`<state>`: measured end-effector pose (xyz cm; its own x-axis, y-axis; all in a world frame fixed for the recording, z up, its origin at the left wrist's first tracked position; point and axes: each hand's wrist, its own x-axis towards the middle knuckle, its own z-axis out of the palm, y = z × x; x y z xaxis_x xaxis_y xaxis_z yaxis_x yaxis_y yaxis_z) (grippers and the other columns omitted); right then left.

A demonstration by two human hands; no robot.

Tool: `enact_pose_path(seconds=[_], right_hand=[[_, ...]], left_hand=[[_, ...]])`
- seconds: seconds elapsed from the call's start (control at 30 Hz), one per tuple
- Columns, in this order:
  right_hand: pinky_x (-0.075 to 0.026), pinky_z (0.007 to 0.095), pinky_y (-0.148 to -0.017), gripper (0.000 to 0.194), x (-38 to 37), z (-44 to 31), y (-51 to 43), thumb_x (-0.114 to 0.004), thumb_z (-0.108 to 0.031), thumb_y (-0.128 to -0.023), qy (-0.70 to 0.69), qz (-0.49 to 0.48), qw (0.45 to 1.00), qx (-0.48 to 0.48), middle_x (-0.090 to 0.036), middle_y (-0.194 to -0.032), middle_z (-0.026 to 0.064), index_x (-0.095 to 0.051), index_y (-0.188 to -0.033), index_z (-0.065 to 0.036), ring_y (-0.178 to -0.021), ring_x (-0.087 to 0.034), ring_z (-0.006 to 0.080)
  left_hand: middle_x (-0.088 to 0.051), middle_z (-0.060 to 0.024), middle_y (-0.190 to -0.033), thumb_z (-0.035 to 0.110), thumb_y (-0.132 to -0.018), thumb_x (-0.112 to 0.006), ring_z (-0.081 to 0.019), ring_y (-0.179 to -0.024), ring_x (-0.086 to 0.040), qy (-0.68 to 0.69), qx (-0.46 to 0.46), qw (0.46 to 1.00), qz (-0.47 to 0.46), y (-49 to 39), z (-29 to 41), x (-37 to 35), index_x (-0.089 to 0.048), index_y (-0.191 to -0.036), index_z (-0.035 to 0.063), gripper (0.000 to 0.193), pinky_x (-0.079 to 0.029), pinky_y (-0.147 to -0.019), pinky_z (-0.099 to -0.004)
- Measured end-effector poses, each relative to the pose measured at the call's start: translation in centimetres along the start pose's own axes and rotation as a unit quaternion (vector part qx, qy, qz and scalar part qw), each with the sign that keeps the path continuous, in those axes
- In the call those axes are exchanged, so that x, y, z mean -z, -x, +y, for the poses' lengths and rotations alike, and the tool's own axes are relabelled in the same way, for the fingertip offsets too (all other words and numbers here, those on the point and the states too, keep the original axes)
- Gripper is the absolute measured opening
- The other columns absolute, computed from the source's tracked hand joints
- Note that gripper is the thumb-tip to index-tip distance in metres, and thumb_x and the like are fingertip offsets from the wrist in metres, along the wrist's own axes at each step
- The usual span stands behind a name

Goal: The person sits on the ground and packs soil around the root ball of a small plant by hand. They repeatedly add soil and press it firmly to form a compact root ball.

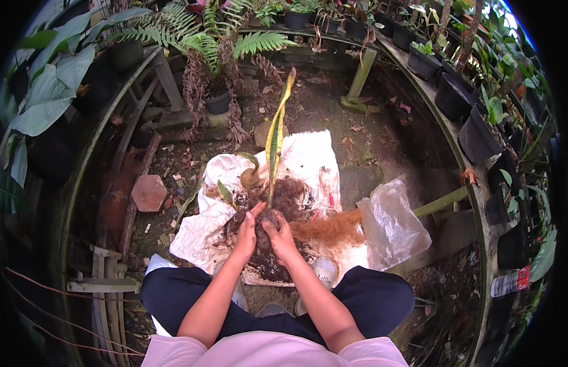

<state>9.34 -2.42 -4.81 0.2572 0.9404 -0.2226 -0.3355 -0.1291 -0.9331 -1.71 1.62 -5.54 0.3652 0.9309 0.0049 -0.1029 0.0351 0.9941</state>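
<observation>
My left hand (246,236) and my right hand (280,234) cup a dark root ball of soil between them, low over a white sack (192,238) spread on the ground. From the root ball a snake plant leaf (275,137), green with yellow edges, stands upright. Dark soil and fibre (288,192) lie around my hands on the sack. Right of them is a bundle of brown coconut fibre (332,228), its far end at a clear plastic bag (396,225). A ball-shaped root bundle with a curled leaf (250,178) sits beyond my left hand, near a small loose leaf (225,191).
A red object (331,200) lies on the sack. To the left is a hexagonal paving block (149,193). A potted fern (218,102) stands ahead. Benches with black pots (479,135) curve along the right and far sides. My shoes (324,271) rest at the sack's near edge.
</observation>
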Motion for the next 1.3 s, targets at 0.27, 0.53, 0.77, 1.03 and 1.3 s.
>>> enact_pose_path(seconds=[0.27,0.53,0.77,1.03,1.3], right_hand=[[-0.041,0.0311,-0.100,0.055,0.9,0.0,-0.7,-0.060,-0.026,-0.096,-0.089,-0.018,0.996,-0.019,-0.052,-0.132,0.0107,-0.039,-0.141,-0.003,-0.117,-0.051,0.0173],[-0.038,0.0302,-0.102,0.044,0.4,-0.3,-0.6,-0.061,-0.016,-0.094,-0.025,-0.066,0.997,0.031,-0.056,-0.129,0.0086,-0.050,-0.135,-0.001,-0.117,-0.052,0.0164],[-0.039,0.0296,-0.101,0.059,-0.3,0.5,0.3,-0.070,-0.019,-0.089,-0.067,-0.037,0.997,-0.027,-0.056,-0.128,0.0098,-0.044,-0.138,-0.001,-0.118,-0.051,0.0164],[-0.043,0.0293,-0.096,0.059,1.1,0.1,-0.2,-0.068,-0.009,-0.086,-0.057,-0.029,0.998,-0.020,-0.053,-0.130,0.0141,-0.041,-0.138,0.004,-0.117,-0.051,0.0179],[-0.034,0.0342,-0.106,0.056,-0.2,-0.9,0.1,-0.060,-0.026,-0.094,0.125,-0.046,0.981,0.143,-0.047,-0.137,0.0121,-0.038,-0.141,-0.004,-0.123,-0.046,0.0219]], left_hand=[[-0.038,-0.0192,-0.147,0.051,-0.099,-0.040,-0.0334,-0.139,-0.032,-0.166,-0.140,0.968,0.122,0.0,1.9,-0.8,-0.037,-0.146,0.0045,0.066,-0.024,-0.114,-0.0404],[-0.053,-0.0163,-0.135,0.037,-0.102,-0.042,-0.0281,-0.129,-0.046,-0.082,-0.065,0.986,0.131,0.3,1.0,-0.8,-0.051,-0.134,0.0024,0.048,-0.034,-0.108,-0.0369],[-0.051,-0.0165,-0.137,0.039,-0.104,-0.036,-0.0281,-0.129,-0.046,-0.131,-0.096,0.985,0.062,0.7,1.6,-0.5,-0.050,-0.135,0.0008,0.051,-0.030,-0.110,-0.0360],[-0.023,-0.0148,-0.157,0.065,-0.097,-0.019,-0.0330,-0.148,-0.011,-0.245,-0.080,0.959,-0.116,0.8,3.5,0.5,-0.024,-0.152,0.0092,0.079,-0.010,-0.118,-0.0436],[-0.022,-0.0144,-0.157,0.062,-0.099,-0.018,-0.0271,-0.145,-0.019,0.059,-0.091,0.992,0.067,-0.2,2.5,0.0,-0.023,-0.151,0.0068,0.076,-0.013,-0.118,-0.0403]])
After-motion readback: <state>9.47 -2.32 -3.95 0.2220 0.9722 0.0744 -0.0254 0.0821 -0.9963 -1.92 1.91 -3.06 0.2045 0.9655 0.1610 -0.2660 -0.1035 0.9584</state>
